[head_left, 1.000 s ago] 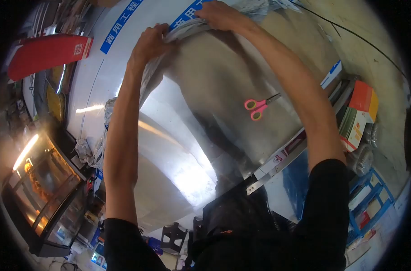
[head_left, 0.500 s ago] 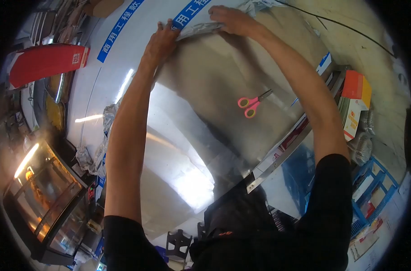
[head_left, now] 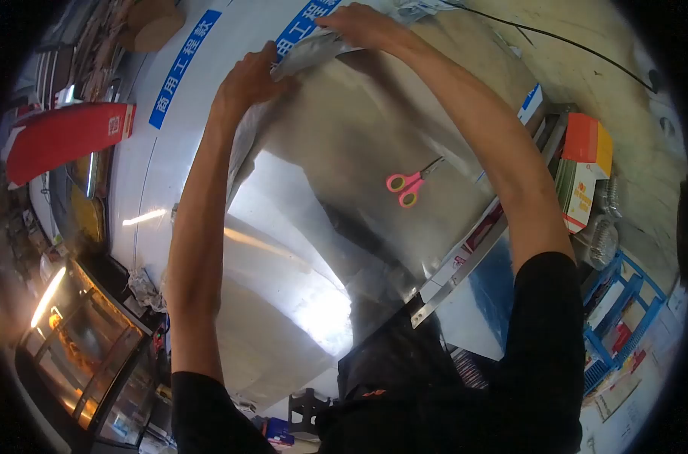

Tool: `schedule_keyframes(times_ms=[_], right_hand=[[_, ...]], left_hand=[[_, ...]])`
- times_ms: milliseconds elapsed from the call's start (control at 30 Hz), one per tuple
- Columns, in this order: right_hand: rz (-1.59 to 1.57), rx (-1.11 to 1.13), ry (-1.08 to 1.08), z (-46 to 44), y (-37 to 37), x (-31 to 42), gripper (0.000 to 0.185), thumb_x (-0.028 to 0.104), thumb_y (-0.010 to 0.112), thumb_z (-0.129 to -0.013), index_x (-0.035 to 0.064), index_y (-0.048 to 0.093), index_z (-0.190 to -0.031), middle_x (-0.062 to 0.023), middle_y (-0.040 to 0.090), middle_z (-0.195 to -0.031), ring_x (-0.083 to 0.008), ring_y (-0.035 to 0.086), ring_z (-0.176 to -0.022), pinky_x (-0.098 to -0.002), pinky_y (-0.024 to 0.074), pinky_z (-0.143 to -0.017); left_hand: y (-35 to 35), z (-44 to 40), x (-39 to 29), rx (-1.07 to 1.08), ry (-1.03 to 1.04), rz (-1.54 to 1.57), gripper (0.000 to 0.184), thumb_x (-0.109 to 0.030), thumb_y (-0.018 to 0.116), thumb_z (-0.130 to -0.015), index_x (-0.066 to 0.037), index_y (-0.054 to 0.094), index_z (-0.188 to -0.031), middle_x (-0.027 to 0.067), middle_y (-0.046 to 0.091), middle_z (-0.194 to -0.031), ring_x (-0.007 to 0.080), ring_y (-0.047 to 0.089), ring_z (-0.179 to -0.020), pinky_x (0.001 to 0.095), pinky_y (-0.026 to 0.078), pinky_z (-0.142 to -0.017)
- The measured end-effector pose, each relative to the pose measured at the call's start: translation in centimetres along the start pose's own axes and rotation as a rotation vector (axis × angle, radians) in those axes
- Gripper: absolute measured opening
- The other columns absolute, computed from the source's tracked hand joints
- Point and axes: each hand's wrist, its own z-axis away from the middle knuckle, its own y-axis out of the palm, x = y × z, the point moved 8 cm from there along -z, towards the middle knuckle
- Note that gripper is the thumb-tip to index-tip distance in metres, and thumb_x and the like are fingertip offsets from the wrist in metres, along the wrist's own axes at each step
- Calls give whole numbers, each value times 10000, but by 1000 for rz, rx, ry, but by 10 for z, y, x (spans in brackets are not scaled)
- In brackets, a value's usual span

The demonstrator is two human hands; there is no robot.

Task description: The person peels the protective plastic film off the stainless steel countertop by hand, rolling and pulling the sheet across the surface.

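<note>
A large, shiny silver foil sheet is spread in front of me, its far edge creased and crumpled. My left hand is closed on that far edge at its left corner, fingers curled and partly hidden. Further right along the edge, my right hand grips the foil with bent fingers, and a folded strip of foil rises between the two hands. Pink-handled scissors lie on the sheet, below both hands and apart from them.
Beyond the foil lies a white surface with blue lettered strips. A red box and a lit glass cabinet stand left. On the right are a red and yellow carton, clear plastic containers and a blue basket.
My left hand has shifted left and slightly down, its fingers now curled round the foil edge. My right hand has moved left. The foil between them stands up more. The view has shifted slightly.
</note>
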Motion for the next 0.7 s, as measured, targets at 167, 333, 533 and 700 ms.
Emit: schedule_keyframes(times_ms=[167,333,533,700], right_hand=[[-248,52,-33,6,-49,4,360,147,708,-768,81,612,-1109,-120,657,-1055,-348,646,-911,-442,521,-792],[-90,-71,-60,49,-71,-6,482,329,809,-702,87,630,-1079,-158,607,-1220,-366,599,-1067,-445,487,-881],[-259,227,91,54,-7,-72,523,352,819,-706,67,633,-1103,-141,437,-1423,-346,446,-1276,-430,424,-997],[-24,30,96,-36,-37,-86,281,148,590,-821,101,627,-1096,-197,657,-924,-382,629,-896,-491,500,-739]], left_hand=[[13,-33,-55,-327,104,-197,826,-597,777,-665,-152,540,-1320,210,385,-1451,507,297,-1355,713,413,-906],[34,-57,-44,-155,210,-133,549,-535,712,-780,-170,667,-1187,161,275,-1537,517,249,-1381,753,367,-940],[37,-69,-34,-51,324,-232,357,-432,692,-829,-174,725,-1074,174,345,-1483,504,312,-1352,682,411,-968],[5,-76,-45,-45,358,-82,363,-364,689,-847,-5,710,-894,224,575,-1194,431,620,-949,460,514,-837]])
